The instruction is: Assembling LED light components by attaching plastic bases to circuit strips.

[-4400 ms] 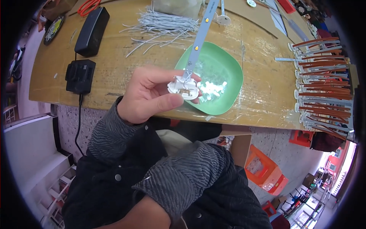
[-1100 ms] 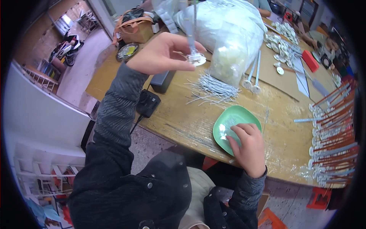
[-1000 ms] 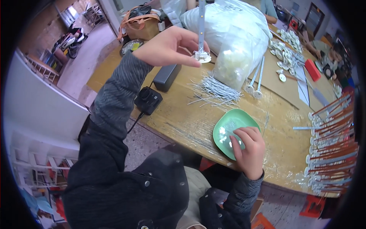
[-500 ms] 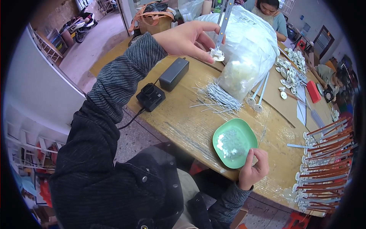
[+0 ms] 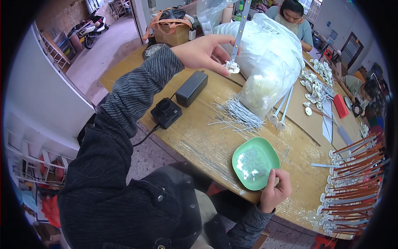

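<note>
My left hand (image 5: 207, 54) is raised over the far part of the table. Its thumb and fingers close around an upright LED strip (image 5: 239, 37) with a round white base (image 5: 232, 67) at its lower end. My right hand (image 5: 276, 189) sits at the near right rim of a green dish (image 5: 238, 174). Thumb and forefinger are pinched together there; whatever is between them is hidden. Small clear and white pieces (image 5: 251, 165) lie in the dish. Beyond it rests a bundle of thin pale wires (image 5: 240, 115), against a clear bag of yellowish parts (image 5: 263, 89).
A black power adapter (image 5: 192, 88) and a black boxy device (image 5: 166, 113) with a cable stand left. At right lie a row of assembled strips (image 5: 352, 186), loose round bases (image 5: 317, 89) and a red block (image 5: 340, 106). A person (image 5: 292, 20) sits across the table.
The view has tilted slightly, so the scene sits lower. My left hand has brought the LED strip a little to the left. My right hand stays at the dish rim.
</note>
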### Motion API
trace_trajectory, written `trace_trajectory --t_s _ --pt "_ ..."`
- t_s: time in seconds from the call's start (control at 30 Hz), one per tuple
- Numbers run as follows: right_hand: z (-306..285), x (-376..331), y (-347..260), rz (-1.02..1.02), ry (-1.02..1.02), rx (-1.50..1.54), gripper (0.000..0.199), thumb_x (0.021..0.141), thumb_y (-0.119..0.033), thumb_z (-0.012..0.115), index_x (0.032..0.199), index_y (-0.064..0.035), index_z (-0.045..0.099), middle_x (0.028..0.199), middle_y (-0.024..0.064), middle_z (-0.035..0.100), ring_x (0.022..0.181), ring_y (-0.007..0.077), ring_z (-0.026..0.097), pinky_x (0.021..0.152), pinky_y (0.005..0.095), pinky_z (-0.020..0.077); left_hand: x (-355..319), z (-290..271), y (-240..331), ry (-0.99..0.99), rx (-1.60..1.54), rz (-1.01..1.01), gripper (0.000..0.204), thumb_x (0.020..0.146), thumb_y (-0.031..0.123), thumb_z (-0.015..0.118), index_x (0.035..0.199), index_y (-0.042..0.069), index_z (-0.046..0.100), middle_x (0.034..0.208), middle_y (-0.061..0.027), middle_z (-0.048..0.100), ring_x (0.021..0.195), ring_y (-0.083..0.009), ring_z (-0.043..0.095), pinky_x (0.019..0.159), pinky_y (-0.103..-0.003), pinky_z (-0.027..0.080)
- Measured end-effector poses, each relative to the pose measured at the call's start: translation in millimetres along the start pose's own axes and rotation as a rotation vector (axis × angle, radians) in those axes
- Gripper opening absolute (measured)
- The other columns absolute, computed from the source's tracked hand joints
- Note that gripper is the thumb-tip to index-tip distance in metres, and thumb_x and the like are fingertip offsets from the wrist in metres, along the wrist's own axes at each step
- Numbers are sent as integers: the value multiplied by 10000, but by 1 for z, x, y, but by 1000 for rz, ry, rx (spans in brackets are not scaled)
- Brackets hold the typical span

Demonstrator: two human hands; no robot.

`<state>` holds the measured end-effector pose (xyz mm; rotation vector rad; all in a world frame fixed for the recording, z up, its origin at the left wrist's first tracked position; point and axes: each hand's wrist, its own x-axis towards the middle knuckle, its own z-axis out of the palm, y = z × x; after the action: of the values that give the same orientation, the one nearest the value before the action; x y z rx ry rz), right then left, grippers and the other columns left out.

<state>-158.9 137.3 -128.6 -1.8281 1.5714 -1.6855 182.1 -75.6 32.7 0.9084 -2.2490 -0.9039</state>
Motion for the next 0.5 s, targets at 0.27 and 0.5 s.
trace_trajectory --t_s 0.27,0.5 --pt "0 -4 7 79 15 63 37 896 56 627 859 61 623 839 82 630 797 147 576 759 264 454 3 -1 -19 29 -16 6 617 846 46 767 1357 51 421 1081 -129 674 951 -155 668 852 -289 559" --pt "2 2 1 78 -15 27 42 889 58 630 851 52 612 831 78 617 788 150 567 749 265 445 24 -16 -129 237 206 -102 626 834 116 787 1354 50 444 1099 -166 691 966 -172 671 826 -306 557"
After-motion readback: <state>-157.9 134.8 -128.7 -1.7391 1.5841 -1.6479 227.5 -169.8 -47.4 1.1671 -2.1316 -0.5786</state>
